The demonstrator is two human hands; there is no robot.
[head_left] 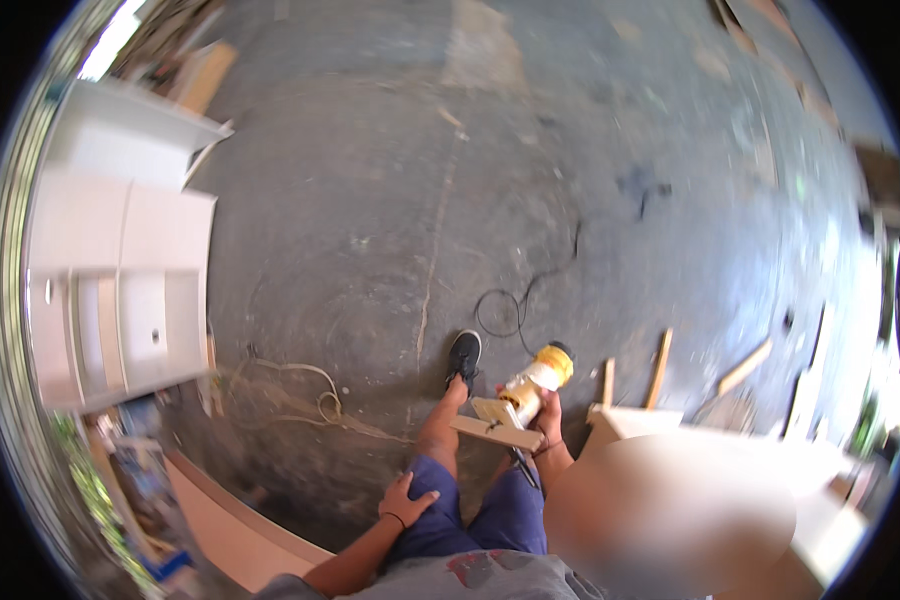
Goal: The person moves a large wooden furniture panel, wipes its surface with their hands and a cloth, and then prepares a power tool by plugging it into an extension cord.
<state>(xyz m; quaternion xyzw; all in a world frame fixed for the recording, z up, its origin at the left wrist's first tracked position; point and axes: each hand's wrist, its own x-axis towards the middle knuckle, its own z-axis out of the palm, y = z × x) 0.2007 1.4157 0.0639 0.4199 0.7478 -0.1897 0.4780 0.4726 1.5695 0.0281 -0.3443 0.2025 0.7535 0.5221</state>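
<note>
My right hand (549, 418) is wrapped round the body of a corded power tool, by its shape a trim router (542, 374). Its casing is yellow and white with a black end, tilted up and away to the right. A pale wooden strip (497, 431) sits across the tool's near end, in front of my knee. Below that strip a thin dark piece (524, 468) hangs by my wrist; I cannot make out what it is. My left hand (407, 502) lies on my left thigh, fingers apart, holding nothing.
A black cord (518, 300) loops on the grey floor (350, 200) ahead of my shoe. White cabinets (120, 235) stand at the left. Wooden strips (659, 368) lie at the right, beside a pale board (642, 420). A blurred patch covers the lower right.
</note>
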